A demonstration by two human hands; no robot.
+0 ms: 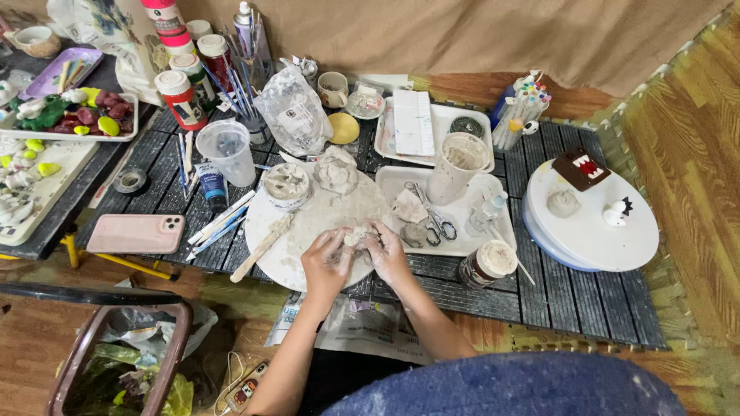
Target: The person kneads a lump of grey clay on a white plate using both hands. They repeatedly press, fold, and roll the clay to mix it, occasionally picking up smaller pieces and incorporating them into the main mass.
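Both hands (356, 254) knead clay (356, 236) on round board (297, 231).

Your hands have bare room on the round work board (308, 231), mostly at its left-near part. Far of them a clay lump (336, 171) and small tub (286, 185) block the way; right, scissors (436, 219) on a white tray (470, 240); left, a wooden stick (262, 246).

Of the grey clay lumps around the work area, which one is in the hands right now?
The small lump pressed between left hand and right hand; the big lump and turntable lump sit untouched.
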